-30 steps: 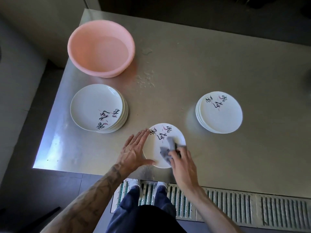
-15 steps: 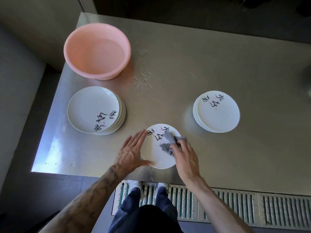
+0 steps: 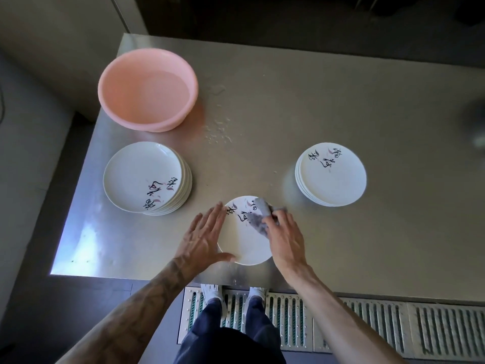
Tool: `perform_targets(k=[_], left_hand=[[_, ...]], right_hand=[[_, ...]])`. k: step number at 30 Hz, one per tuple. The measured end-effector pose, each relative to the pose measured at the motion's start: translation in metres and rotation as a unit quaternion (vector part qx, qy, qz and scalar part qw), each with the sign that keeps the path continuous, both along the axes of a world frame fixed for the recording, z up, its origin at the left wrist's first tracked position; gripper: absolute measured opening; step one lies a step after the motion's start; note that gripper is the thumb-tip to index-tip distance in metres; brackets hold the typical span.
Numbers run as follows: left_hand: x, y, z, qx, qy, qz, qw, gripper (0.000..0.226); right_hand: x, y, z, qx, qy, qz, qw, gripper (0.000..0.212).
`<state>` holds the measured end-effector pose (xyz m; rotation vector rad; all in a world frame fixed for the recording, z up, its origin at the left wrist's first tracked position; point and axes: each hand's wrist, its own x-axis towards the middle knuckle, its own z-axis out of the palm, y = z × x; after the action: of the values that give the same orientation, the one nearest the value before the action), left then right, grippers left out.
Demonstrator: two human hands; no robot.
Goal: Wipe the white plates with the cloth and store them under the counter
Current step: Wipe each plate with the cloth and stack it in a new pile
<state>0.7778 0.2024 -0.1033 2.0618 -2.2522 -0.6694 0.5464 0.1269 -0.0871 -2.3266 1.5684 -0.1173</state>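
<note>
A single white plate [image 3: 242, 245] with black brush lettering lies near the front edge of the steel counter [image 3: 288, 114]. My left hand [image 3: 203, 236] rests flat against its left rim, fingers straight, thumb at the near rim. My right hand [image 3: 284, 236] grips a grey cloth [image 3: 258, 218] and presses it on the plate's far right part. A stack of white plates [image 3: 143, 177] stands to the left. A second stack [image 3: 331, 177] stands to the right.
A pink plastic basin [image 3: 147, 88] holding water sits at the counter's back left. Water droplets [image 3: 217, 132] speckle the steel beside it. The counter's left edge and front edge drop to a dark floor. A metal floor grate [image 3: 367, 327] runs under my feet.
My right hand has slid the cloth across the plate toward its far rim. My left hand has stayed on the plate's left rim. The view has shifted slightly.
</note>
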Motion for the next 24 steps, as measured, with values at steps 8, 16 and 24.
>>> perform_targets(k=[8, 16, 24], left_hand=[[-0.006, 0.011, -0.015, -0.145, -0.048, -0.122, 0.981, 0.115], [-0.011, 0.01, 0.003, -0.158, 0.003, -0.122, 0.98, 0.066], [-0.018, -0.004, 0.08, -0.063, 0.311, 0.181, 0.931, 0.025]], right_hand=[[-0.036, 0.042, 0.009, 0.078, -0.16, -0.154, 0.972, 0.018], [-0.041, 0.025, 0.033, 0.024, -0.269, -0.244, 0.931, 0.018], [-0.003, -0.014, 0.061, 0.017, -0.334, -0.168, 0.927, 0.019]])
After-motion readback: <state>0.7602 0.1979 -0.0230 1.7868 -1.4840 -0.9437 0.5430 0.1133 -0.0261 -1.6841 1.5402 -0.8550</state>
